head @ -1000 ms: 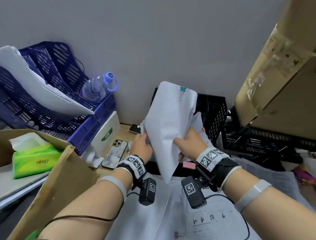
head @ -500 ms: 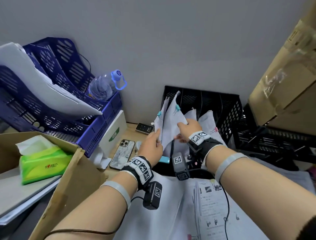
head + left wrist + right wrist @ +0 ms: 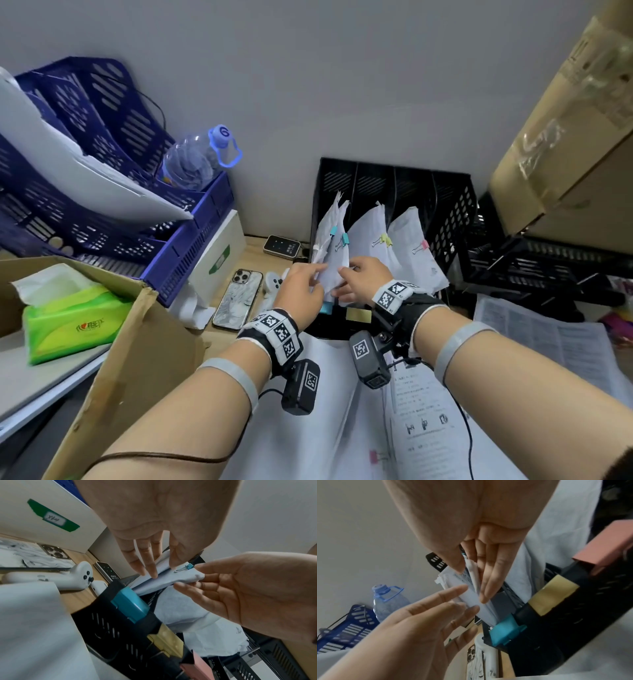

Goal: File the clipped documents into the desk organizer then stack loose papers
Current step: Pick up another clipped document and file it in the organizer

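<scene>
Two hands seat a clipped document (image 3: 337, 263) in the leftmost slot of the black desk organizer (image 3: 455, 219), at 12 o'clock. Left hand (image 3: 301, 291), fingers straight and spread, steadies the sheets; right hand (image 3: 366, 277) pinches their edge, probably guiding them down.

Tight quarters at the black desk organizer (image 3: 455, 219) — its left slot is packed with clipped documents (image 3: 334, 246), both hands pressed in there. Left of it, a phone (image 3: 238, 298), white controller (image 3: 274, 286) and small device (image 3: 281, 246) crowd the desk. Right — cardboard box (image 3: 565, 137) overhangs; loose papers (image 3: 342, 411) cover the near side.
</scene>
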